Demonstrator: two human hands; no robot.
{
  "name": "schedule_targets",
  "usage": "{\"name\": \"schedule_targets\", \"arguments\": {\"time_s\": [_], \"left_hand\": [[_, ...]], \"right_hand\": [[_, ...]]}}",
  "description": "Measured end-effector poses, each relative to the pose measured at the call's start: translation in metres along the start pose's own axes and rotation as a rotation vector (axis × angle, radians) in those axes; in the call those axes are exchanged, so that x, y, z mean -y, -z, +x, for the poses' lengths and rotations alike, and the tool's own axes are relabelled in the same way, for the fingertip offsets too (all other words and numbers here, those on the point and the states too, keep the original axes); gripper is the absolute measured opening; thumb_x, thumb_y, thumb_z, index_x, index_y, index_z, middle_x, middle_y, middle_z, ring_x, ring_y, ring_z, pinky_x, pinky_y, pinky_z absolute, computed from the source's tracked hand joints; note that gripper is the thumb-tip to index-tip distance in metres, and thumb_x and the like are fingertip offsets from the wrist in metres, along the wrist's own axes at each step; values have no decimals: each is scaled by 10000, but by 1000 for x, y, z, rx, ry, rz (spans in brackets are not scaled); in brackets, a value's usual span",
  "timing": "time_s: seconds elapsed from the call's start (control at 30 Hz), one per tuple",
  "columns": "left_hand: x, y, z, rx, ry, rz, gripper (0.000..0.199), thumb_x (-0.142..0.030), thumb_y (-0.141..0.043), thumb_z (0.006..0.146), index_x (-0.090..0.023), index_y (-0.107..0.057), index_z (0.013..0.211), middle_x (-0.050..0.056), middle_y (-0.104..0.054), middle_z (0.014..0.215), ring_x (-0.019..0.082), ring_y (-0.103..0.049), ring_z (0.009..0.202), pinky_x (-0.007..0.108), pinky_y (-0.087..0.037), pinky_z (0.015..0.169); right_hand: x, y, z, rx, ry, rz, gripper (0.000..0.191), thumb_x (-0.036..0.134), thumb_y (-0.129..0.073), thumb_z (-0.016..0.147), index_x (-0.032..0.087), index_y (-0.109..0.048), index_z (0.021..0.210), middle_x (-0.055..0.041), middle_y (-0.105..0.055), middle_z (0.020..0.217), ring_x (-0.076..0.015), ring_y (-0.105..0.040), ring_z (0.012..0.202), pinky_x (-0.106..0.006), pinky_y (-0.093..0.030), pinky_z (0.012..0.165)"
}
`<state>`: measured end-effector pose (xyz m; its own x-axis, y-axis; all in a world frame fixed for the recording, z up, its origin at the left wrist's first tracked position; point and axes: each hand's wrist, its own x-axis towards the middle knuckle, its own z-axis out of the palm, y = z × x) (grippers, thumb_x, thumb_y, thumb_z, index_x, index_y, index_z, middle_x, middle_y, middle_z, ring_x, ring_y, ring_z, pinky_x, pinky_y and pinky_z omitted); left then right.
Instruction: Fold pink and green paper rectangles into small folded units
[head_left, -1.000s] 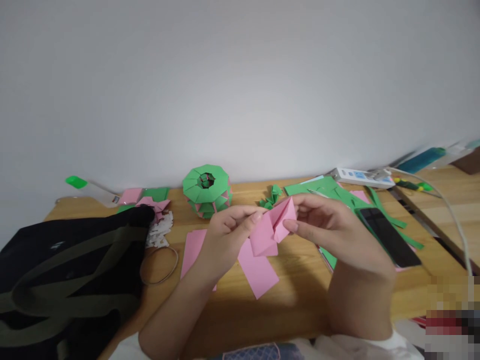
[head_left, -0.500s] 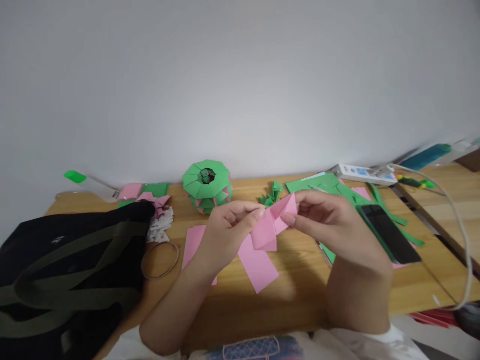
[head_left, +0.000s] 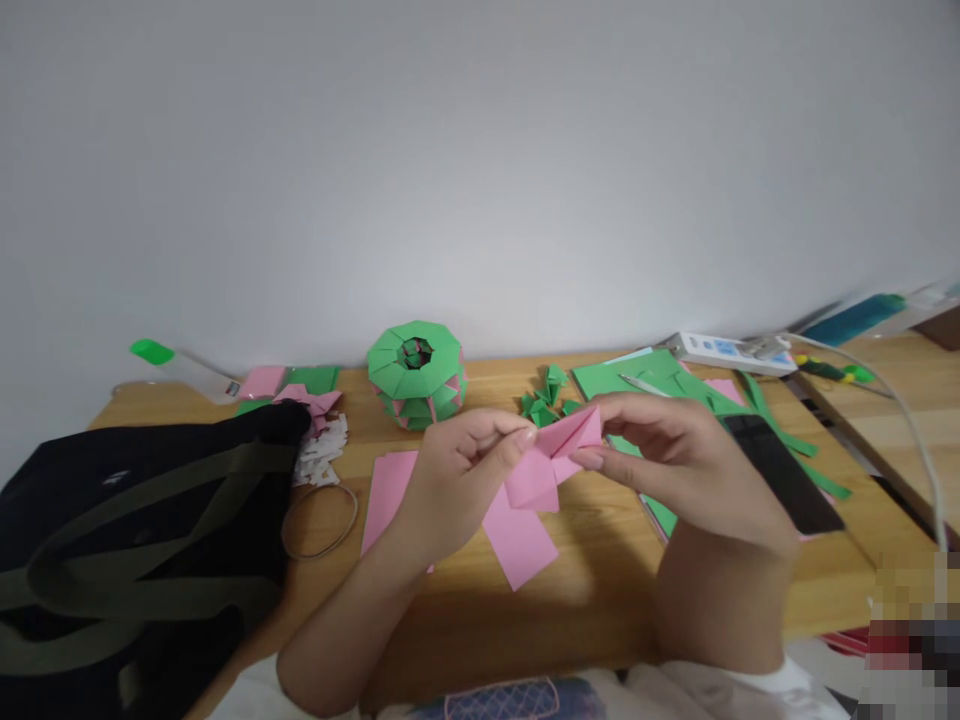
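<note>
A folded pink paper (head_left: 536,478) is held up over the table between both hands. My left hand (head_left: 469,475) pinches its left edge with thumb and fingers. At the right corner, my right hand (head_left: 667,455) presses a fold with the thumb, its other fingers behind the paper and partly hidden. Beneath lies a flat pink paper strip (head_left: 521,550). More pink paper (head_left: 386,490) rests left of my left hand, partly covered by it. Beyond the hands stands a round ring-shaped model (head_left: 416,375) of folded green and pink paper.
Folded green pieces (head_left: 546,400) lie behind my hands. On the right are green sheets (head_left: 622,375), a pen (head_left: 641,384), a phone (head_left: 784,475), and a power strip (head_left: 720,352) with a cable. A black bag (head_left: 150,560), a thin ring (head_left: 321,555) and paper scraps (head_left: 324,455) are at left.
The upper right flap of the folded pink paper, raised before, is now pressed flatter into a narrow point. My right hand has moved slightly down and right.
</note>
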<state>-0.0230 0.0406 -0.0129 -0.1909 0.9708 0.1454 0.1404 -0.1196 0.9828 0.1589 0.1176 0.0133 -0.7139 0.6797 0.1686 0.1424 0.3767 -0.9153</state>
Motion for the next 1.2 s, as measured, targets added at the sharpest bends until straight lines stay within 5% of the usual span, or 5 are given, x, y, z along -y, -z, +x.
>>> {"name": "schedule_targets", "arguments": {"time_s": [0.27, 0.6, 0.93, 1.2], "left_hand": [[-8, -4, -6, -12, -97, 184, 184, -198, -546, 852, -181, -692, 741, -10, -668, 649, 108, -573, 593, 188, -416, 541], [-4, 2, 0, 116, -50, 6, 169, -241, -565, 840, -182, -680, 731, 6, -672, 682, 123, -585, 620, 202, -446, 565], [-2, -1, -1, 46, -35, 52, 127, -230, -607, 811, -176, -676, 718, 0, -676, 663, 113, -590, 612, 181, -444, 546], [-1, 1, 2, 22, -69, 137, 125, -197, -591, 815, -168, -678, 731, -2, -682, 675, 102, -592, 611, 172, -429, 536]], "right_hand": [[4, -3, 3, -5, 1, -41, 123, 310, -673, 807, 192, -711, 805, -29, -703, 744, -156, -632, 713, -274, -498, 617], [2, -6, 5, 10, -103, 155, 217, 349, -695, 776, 173, -651, 656, -2, -599, 611, -125, -532, 592, -255, -446, 539], [1, -11, 6, -59, -128, 107, 334, 417, -634, 819, 184, -617, 580, 28, -449, 544, -101, -409, 538, -242, -343, 503], [-9, -12, 8, -153, -144, 125, 224, 374, -708, 761, 182, -663, 657, -6, -602, 634, -121, -518, 617, -245, -424, 574]]}}
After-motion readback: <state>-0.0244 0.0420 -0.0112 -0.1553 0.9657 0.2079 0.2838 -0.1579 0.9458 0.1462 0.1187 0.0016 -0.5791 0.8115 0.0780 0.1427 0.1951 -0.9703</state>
